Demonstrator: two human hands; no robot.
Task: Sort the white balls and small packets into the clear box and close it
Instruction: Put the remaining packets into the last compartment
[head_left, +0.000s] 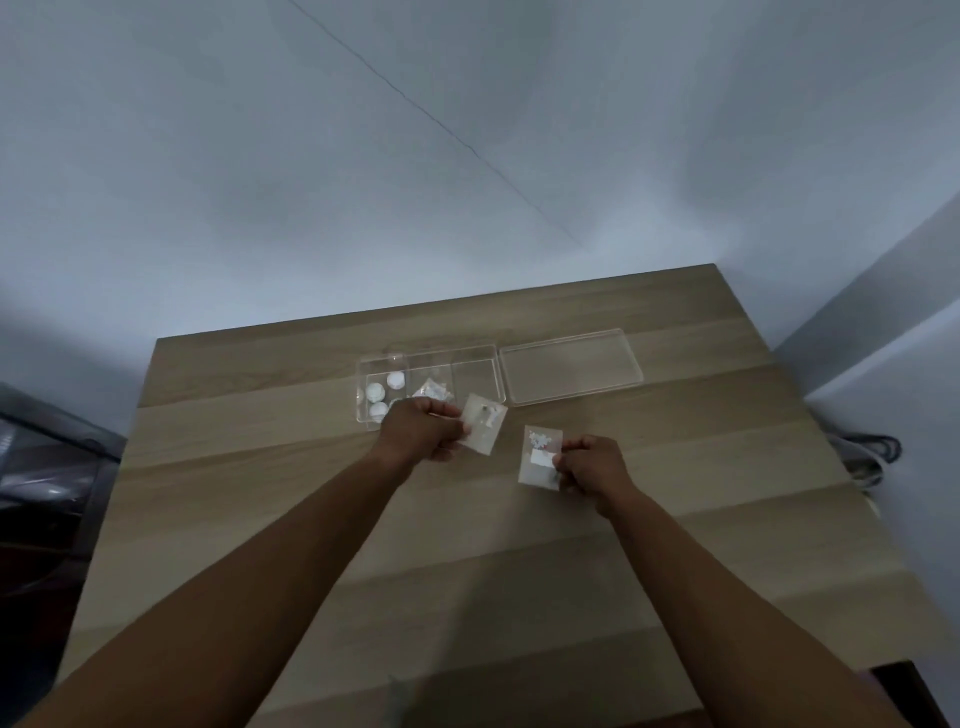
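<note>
Clear box: the clear box (474, 370) is sitting open on the wooden worktop (467, 545), divided into three compartments side by side.
White balls: three white balls (384, 395) are lying in the box's left compartment, so that part of the sort is looking finished.
Packet in box: one small packet (432, 389) is already resting in the box's middle compartment; the right compartment is looking bare.
Lid: the clear lid (570, 366) is lying flat just beside the box's right wall, apart from both hands.
Left hand: the left hand (427, 429) is curling at the box's near wall, pinching a clear packet (484, 423) by one edge so that it is hanging just in front of the box's right compartment.
Right hand: the right hand (588, 464) is closing on a second clear packet with white bits (541, 457), held nearer to the person than the box and off to its right.
Step in hand: both packets are probably heading for the box next.
Doing it well: each thin packet is likely flopping from its pinched edge, so lowering it flat inside a compartment before letting go is the safer way.
Watch for: a corner left poking over the box's rim could be stopping the lid from seating; the light box may also be sliding if a hand is nudging its near wall.
</note>
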